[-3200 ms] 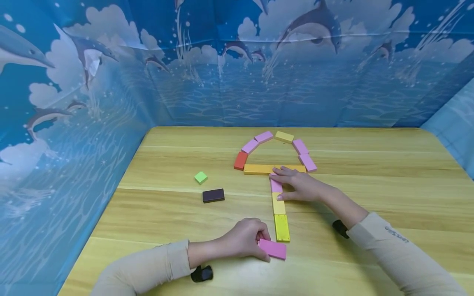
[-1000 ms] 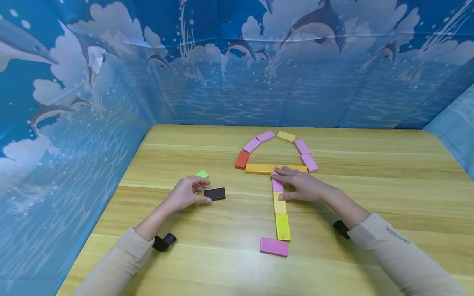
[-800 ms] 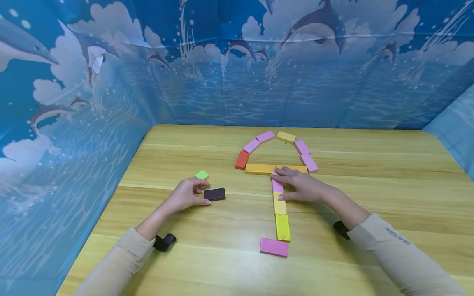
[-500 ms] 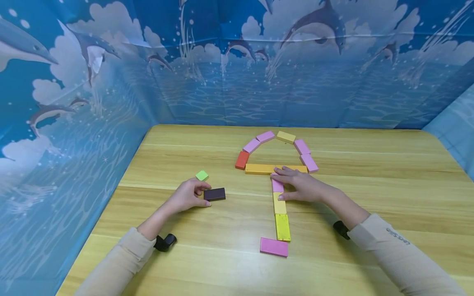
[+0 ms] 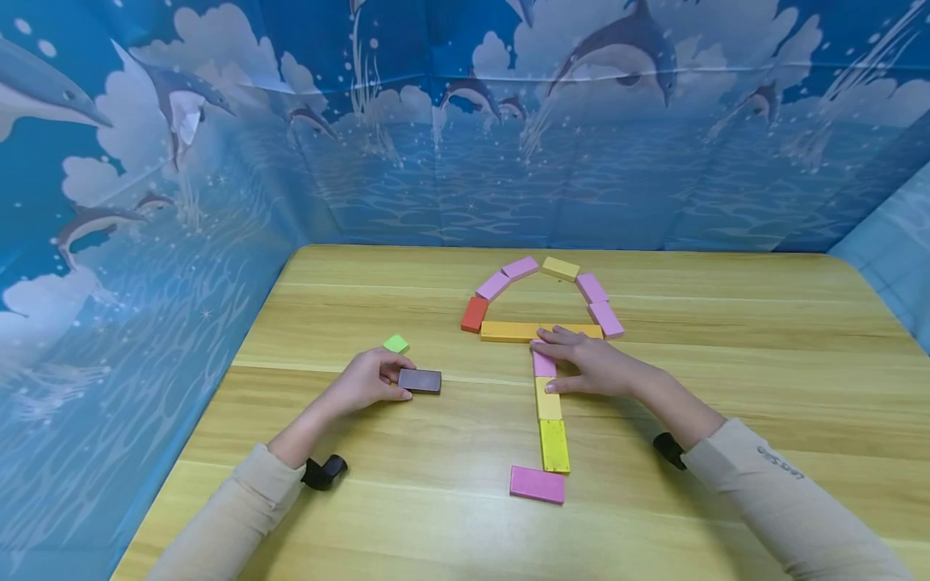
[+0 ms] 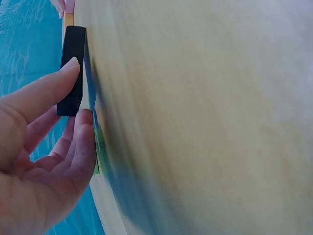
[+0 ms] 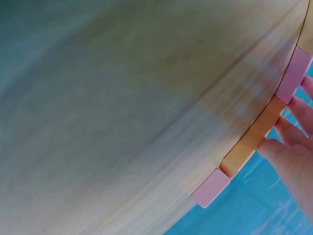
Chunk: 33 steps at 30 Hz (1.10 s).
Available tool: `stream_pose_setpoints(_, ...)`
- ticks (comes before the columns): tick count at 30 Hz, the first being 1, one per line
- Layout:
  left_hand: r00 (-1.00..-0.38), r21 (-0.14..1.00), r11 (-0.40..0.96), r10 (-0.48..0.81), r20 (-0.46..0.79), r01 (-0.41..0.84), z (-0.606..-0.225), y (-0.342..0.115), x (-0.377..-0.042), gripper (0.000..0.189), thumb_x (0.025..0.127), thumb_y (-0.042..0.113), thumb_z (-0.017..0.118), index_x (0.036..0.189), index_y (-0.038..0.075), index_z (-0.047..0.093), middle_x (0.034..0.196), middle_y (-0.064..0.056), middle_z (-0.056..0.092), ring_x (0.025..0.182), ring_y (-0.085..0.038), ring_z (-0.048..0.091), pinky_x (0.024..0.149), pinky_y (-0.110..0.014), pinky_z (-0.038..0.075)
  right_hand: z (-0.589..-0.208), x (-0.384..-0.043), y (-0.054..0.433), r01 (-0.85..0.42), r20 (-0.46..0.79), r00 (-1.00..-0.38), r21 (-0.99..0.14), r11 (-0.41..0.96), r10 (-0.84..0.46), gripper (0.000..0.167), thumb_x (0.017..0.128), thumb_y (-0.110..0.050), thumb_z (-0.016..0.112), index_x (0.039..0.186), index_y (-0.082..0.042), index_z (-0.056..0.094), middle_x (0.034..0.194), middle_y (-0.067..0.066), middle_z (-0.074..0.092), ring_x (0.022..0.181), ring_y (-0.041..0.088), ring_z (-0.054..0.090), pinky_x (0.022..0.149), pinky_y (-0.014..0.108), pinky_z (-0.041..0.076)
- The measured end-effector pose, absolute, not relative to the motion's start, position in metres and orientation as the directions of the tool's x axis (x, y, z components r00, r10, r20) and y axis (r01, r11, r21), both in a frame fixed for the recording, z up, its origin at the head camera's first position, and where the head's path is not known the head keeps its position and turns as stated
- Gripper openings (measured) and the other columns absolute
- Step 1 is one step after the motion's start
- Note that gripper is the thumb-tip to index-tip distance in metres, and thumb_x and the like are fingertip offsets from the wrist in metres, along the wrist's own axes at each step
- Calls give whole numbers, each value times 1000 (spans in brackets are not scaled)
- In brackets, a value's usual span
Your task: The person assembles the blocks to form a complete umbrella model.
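In the head view, my left hand (image 5: 366, 381) pinches the left end of a black rectangular block (image 5: 420, 382) between thumb and fingers. The left wrist view has the thumb lying on that block's face. My right hand (image 5: 592, 363) rests, fingers spread, over the column's top, touching the orange bar (image 5: 508, 332) and a pink block (image 5: 545, 365). Its thumb reaches a pale yellow block (image 5: 548, 407). Below come a bright yellow block (image 5: 555, 448) and a magenta block (image 5: 538, 484) lying crosswise. Part of the orange bar is hidden by the fingers.
A small green block (image 5: 395, 344) sits just behind the left hand. Beyond the orange bar, a red block (image 5: 475, 315), several pink blocks (image 5: 494, 286) and a yellow block (image 5: 561, 269) form an arch. Dolphin-print cloth (image 5: 465, 186) rises behind the wooden table (image 5: 334, 307).
The left hand has let go of the magenta block, moved up and left, and taken hold of the black block, which has just tipped, its top face now paler. The right hand stays put.
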<state>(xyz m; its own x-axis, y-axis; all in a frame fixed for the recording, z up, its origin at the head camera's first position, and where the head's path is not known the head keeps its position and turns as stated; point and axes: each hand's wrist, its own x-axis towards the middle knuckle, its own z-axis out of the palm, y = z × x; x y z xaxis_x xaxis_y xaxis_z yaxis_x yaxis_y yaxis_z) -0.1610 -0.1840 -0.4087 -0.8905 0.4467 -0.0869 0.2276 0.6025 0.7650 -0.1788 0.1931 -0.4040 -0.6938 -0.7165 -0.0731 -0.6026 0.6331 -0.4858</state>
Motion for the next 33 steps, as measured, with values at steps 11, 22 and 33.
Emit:
stream_pose_setpoints(11,-881,843,537,413,-230,32,-404,-183,-164,41,74,7,78,112,4,66,106,-13,58,85,-18,59,75,-30,50,-404,-179,194,-611,-65,-689,-485,626,-722,70,85,-38,67,140,-4,41,147,18,32,136,41,21,105,56,23)
stream_pose_setpoints(22,-856,931,334,428,-290,-149,-400,-180,-166,47,76,0,74,121,-2,59,122,-18,51,97,-22,58,79,-28,50,-406,-179,194,-619,-54,-684,-486,617,-728,69,85,-38,66,140,-3,41,147,19,32,135,42,21,105,57,23)
stream_pose_setpoints(33,-797,937,71,506,-329,-342,-398,-175,-167,54,81,-9,62,132,-10,44,108,-8,57,92,-17,59,80,-30,51,-404,-179,194,-613,-65,-688,-481,626,-723,70,85,-37,67,140,-4,41,147,18,32,136,41,21,105,55,24)
